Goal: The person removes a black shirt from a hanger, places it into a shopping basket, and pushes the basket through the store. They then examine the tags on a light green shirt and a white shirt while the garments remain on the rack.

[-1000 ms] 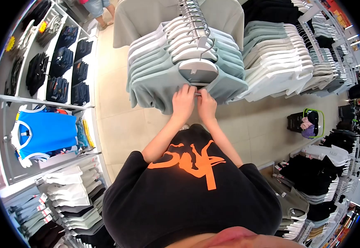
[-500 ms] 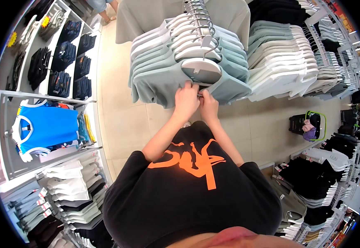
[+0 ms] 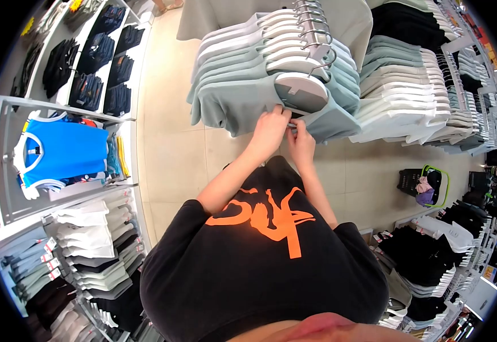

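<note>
A pale grey-green shirt hangs at the front of the rack on a white hanger. My left hand is closed on the front edge of its neckline, fingers bent into the cloth. Just to the right, my right hand pinches the same neckline area between thumb and fingers. The two hands are close together, below the hanger. What exactly lies between the fingertips is partly hidden by the fingers.
More shirts on white hangers hang behind along a metal rail. White and grey shirts fill the rack at right. A black basket with a green handle stands on the tiled floor. Shelves with folded jeans and a blue tank top line the left.
The camera view has shifted, so the rack and hands sit farther right. My right hand has moved slightly down and away from the left. Both hands remain at the shirt's neckline.
</note>
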### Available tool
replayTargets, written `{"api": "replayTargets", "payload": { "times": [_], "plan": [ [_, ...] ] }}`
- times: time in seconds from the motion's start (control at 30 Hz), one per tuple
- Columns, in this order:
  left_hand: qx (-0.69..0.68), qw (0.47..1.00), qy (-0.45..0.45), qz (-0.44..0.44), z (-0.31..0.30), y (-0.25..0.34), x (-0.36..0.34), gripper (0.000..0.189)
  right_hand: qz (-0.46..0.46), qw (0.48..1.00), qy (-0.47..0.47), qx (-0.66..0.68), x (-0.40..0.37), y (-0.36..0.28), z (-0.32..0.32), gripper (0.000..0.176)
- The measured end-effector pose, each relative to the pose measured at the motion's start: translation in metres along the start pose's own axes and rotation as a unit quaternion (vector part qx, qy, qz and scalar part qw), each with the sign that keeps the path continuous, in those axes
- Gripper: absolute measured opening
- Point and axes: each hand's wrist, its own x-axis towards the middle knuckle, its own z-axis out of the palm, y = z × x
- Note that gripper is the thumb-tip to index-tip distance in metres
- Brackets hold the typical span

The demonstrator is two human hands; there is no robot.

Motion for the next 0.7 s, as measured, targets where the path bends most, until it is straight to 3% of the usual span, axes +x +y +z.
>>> {"api": "replayTargets", "payload": {
  "times": [0.2, 0.43, 0.63, 0.7],
  "plan": [
    [-0.069, 0.997, 0.015, 0.036, 0.001, -0.015, 0.001, 0.013, 0.01, 0.999, -0.035, -0.038, 0.009, -0.002, -0.003, 0.017],
    [-0.088, 0.991, 0.08, 0.062, 0.016, -0.019, -0.014, 0.017, 0.045, 0.97, -0.18, 0.155, 0.024, 0.005, -0.025, 0.017],
    [-0.077, 0.989, 0.116, 0.053, 0.017, -0.007, -0.024, 0.018, 0.08, 0.926, -0.285, 0.233, 0.031, -0.008, -0.047, 0.01],
    [-0.074, 0.986, 0.137, 0.052, 0.022, -0.006, -0.028, 0.018, 0.08, 0.927, -0.306, 0.203, 0.034, -0.012, -0.054, 0.01]
  ]
}}
